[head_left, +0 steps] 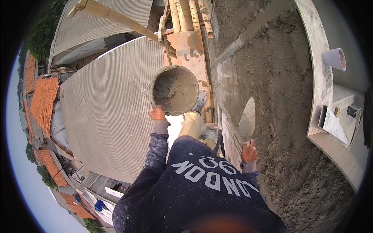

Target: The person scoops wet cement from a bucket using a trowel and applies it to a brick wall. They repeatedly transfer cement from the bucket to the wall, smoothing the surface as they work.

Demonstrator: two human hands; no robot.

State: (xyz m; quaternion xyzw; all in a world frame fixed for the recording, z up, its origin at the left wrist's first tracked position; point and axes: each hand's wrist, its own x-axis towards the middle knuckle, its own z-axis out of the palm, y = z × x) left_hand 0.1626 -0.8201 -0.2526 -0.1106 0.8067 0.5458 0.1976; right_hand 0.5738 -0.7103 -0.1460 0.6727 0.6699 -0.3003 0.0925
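Note:
My left hand (157, 113) grips the near left rim of a round bucket (175, 68), fingers closed over its edge. Wet grey mortar (180, 93) lies inside, and crusted mortar coats the rim. The bucket is in front of me, above my legs and the scaffold plank. On the right, my right hand (249, 151) is closed around the handle of a trowel (248, 118). Its pale, pointed blade is close against the mortar-covered wall (276, 81); whether it touches cannot be made out. The handle is mostly hidden by my fingers.
A narrow scaffold plank (190, 44) and bamboo poles (184, 15) run ahead along the wall. A slanting bamboo pole (116, 19) crosses at upper left. Corrugated roofing (108, 108) lies below on the left. A white pipe end (334, 59) sticks out beyond the wall's pale edge (320, 50).

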